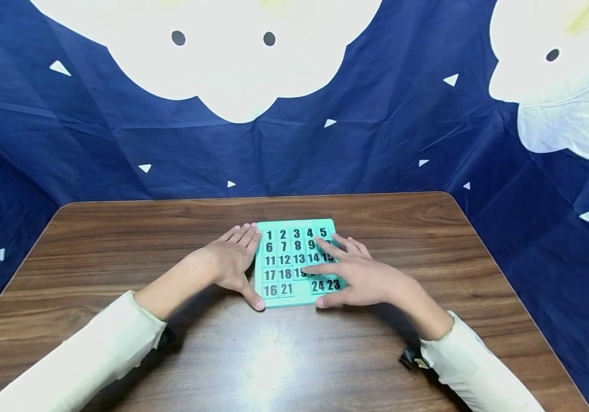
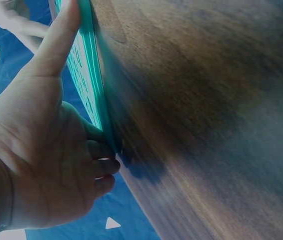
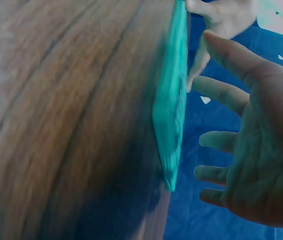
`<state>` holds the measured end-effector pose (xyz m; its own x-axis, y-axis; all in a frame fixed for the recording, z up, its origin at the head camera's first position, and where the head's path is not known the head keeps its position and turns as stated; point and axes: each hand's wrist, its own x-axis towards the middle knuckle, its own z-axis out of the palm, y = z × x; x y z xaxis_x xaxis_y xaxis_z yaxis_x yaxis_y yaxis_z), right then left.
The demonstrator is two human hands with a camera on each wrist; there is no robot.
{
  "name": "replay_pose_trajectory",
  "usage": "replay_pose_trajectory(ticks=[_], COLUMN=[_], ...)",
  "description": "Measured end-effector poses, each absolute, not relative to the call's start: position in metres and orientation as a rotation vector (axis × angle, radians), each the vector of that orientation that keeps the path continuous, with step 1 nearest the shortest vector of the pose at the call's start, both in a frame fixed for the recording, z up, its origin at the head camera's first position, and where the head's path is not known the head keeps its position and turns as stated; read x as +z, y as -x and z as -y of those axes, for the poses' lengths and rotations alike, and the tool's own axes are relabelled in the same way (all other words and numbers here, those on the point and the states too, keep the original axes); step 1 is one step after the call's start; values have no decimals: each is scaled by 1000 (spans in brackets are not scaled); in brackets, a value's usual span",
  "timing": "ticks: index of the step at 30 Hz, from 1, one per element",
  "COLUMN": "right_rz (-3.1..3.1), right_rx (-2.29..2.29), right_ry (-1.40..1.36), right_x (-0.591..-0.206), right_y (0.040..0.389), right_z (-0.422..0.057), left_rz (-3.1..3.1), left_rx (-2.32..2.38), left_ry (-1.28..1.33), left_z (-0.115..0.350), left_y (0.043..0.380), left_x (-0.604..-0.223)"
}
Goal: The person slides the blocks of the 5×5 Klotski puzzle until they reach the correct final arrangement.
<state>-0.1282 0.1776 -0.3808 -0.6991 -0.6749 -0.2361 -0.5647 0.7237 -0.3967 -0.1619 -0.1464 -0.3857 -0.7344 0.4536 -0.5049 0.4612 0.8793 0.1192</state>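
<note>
Number puzzle (image 1: 292,266) centre of head frame, on worktop (image 1: 119,234). Left hand (image 1: 229,264): fingers straight against left edge. Right hand (image 1: 360,277): fingers spread, gripping nothing. Risks: light left contact, puzzle skids; stray touch, wrong tile slides into gap (image 1: 302,288).

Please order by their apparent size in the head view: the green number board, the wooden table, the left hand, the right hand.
1. Wooden table
2. Green number board
3. Left hand and right hand: too alike to rank
</note>
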Motion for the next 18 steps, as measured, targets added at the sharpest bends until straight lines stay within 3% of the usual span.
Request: replay_pose_trajectory(ticks=[11, 18], right_rz=[-2654, -2578], right_rx=[-440, -477], right_ry=[927, 978], right_x=[-376, -381], right_y=[116, 108], right_z=[-213, -207], left_rz=[-2514, -2512], left_rx=[-14, -7], left_ry=[-664, -665], left_z=[148, 147], left_y=[163, 162], left_x=[-388, -386])
